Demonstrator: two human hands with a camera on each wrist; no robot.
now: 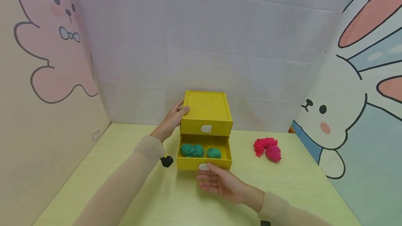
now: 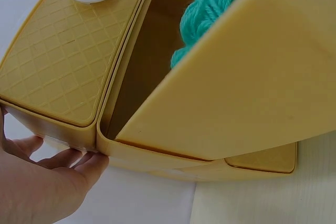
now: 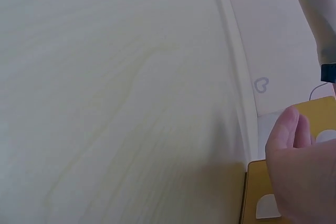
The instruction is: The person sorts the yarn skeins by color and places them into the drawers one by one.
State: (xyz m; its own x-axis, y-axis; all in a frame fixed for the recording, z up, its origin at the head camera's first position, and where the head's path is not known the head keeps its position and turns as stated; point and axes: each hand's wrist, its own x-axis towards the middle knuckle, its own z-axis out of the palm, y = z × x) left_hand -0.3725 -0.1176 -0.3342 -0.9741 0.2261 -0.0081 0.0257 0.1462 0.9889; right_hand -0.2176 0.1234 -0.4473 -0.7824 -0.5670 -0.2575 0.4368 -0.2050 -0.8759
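Left hand (image 1: 171,120) grips yellow cabinet (image 1: 208,104) at left; right hand (image 1: 223,183) slack, holding nothing near white tab (image 1: 202,167) — lower drawer (image 1: 187,163) could tip if overpulled.

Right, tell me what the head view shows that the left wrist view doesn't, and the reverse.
Only the head view shows the bright pink yarn bundles, the white cartoon rabbit, and the right hand at the front of the open yellow plastic drawer.

Only the left wrist view shows that drawer's flat outer side wall and the yellow panel beneath it.

Both show the yellow plastic drawer unit, its white tab, teal yarn and the left hand.
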